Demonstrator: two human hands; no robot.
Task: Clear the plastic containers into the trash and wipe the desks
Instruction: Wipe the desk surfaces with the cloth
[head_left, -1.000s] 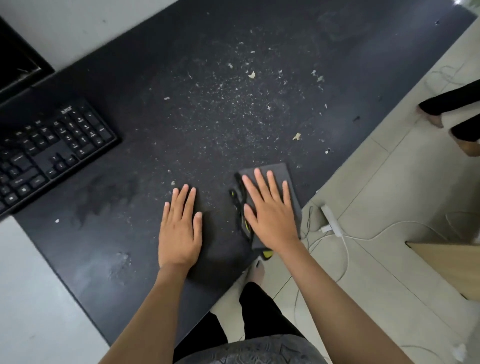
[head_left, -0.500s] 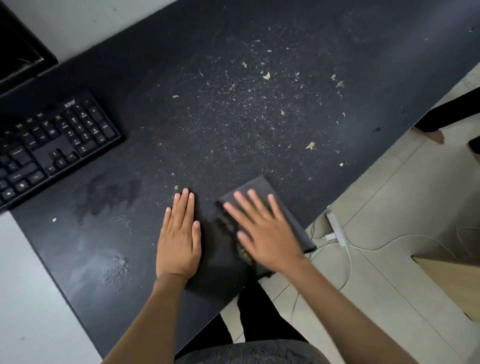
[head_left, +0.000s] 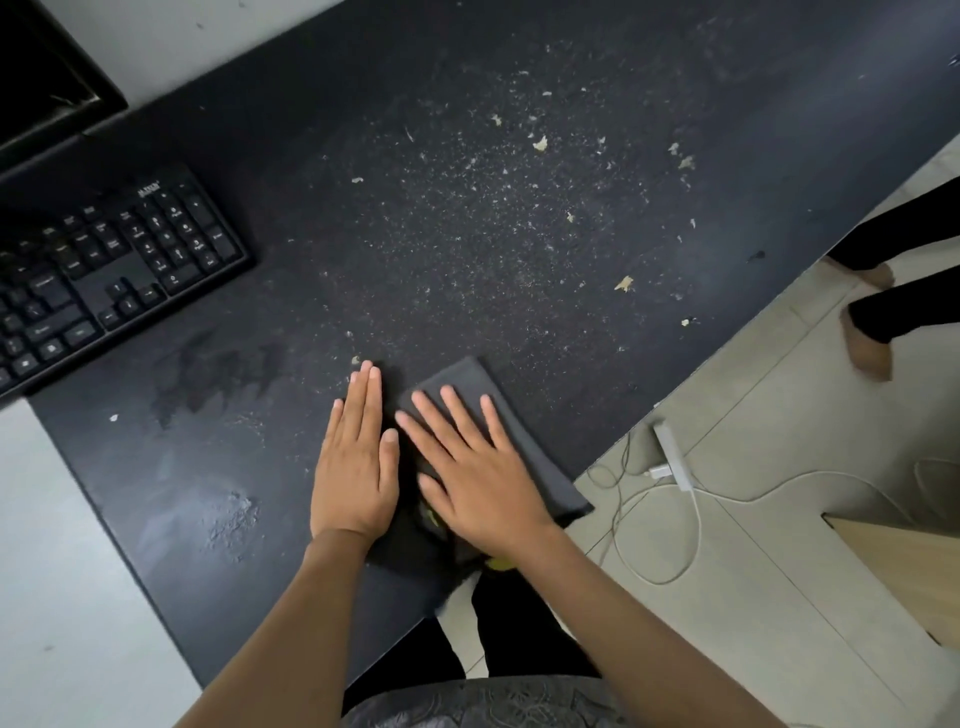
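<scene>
Dark grey cloth (head_left: 498, 431) is lying folded on the black desk (head_left: 467, 78) at its near edge, with one corner hanging past that edge, and the right hand (head_left: 478, 470) is pressing flat on top of it. Its fingers are lying straight and spread, gripping nothing, and the cloth's far corner is showing just beyond their tips. A bit of yellow is peeking out under the heel of that hand. The left hand (head_left: 356, 465) is resting palm down on the bare desk just beside the cloth, fingers straight and held together, thumb nearly touching the right forefinger. Both forearms are reaching in from the lower edge of the view.

Pale crumbs (head_left: 540, 143) and fine dust are lying scattered across the desk beyond both sets of fingertips; they are too many to count. One black keyboard (head_left: 104, 270) is sitting well to the left of the left hand's fingers, and one dark monitor corner (head_left: 47, 88) is showing beyond it. Out past the right hand's little finger, one white power strip (head_left: 672, 457) with white cables is lying on the tiled floor, and two feet (head_left: 865, 348) of another person are standing farther off.
</scene>
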